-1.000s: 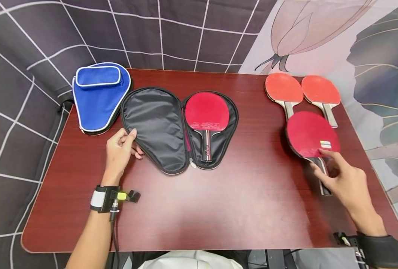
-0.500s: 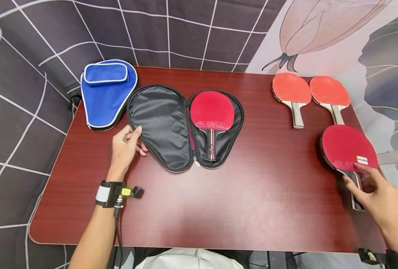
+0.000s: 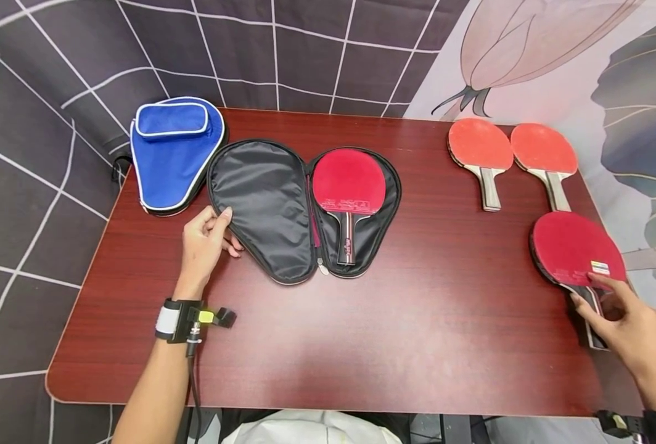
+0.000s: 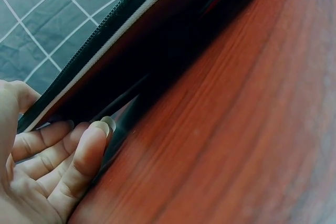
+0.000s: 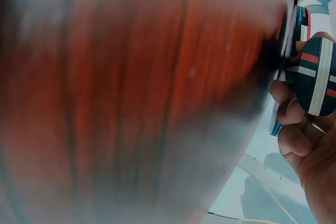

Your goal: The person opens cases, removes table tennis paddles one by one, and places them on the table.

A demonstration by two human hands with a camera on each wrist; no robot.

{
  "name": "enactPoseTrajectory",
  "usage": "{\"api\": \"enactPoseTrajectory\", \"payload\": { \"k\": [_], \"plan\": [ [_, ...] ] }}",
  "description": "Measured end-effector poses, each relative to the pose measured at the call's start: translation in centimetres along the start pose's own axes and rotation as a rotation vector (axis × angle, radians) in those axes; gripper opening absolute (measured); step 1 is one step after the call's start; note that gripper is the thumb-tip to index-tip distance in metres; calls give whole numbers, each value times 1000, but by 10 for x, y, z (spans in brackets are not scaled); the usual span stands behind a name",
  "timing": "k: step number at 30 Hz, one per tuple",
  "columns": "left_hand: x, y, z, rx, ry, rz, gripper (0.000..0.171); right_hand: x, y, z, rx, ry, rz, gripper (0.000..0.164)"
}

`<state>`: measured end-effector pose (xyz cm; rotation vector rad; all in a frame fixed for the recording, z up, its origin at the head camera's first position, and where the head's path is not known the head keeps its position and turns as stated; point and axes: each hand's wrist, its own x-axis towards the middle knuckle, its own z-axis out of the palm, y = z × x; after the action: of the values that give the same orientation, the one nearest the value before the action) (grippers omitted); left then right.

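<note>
My left hand (image 3: 203, 243) pinches the lower left edge of an unzipped black paddle case (image 3: 261, 203), thumb on top and other fingers beneath. In the left wrist view the flap's zipper edge (image 4: 89, 51) is raised over the table. A red table tennis paddle (image 3: 350, 182) lies in the case's right half, handle toward me. At the far right my right hand (image 3: 633, 327) grips another red table tennis paddle (image 3: 574, 246) where blade meets handle, with a finger on the rubber by a small label. The striped handle end (image 5: 315, 74) fills the right wrist view's edge.
Two orange-faced paddles, a left one (image 3: 480, 145) and a right one (image 3: 544, 148), lie at the back right. A blue zipped paddle case (image 3: 175, 160) sits at the back left, beside the black one. Grid-patterned cloth (image 3: 306, 55) hangs behind the brown table (image 3: 417, 320).
My right hand has carried its red paddle right and toward me, off the left orange paddle's handle. My left hand keeps its pinch on the flap. The head view has shifted slightly.
</note>
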<state>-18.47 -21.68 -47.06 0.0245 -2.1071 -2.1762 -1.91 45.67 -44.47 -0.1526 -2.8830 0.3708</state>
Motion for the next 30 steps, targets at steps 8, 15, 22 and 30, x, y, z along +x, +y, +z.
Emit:
{"api": "enactPoseTrajectory", "payload": {
  "k": [8,15,22,30],
  "plan": [
    [1,-1,0,-10,0,-1,47,0,6,1,4,11,-15,55],
    [0,0,0,-17,-3,-4,47,0,10,-1,29,34,-28,53],
    [0,0,0,-2,3,-3,47,0,16,-2,-8,-2,-24,54],
    [0,2,1,-18,1,-17,46,-2,13,-2,-129,-87,-2,62]
  ]
}}
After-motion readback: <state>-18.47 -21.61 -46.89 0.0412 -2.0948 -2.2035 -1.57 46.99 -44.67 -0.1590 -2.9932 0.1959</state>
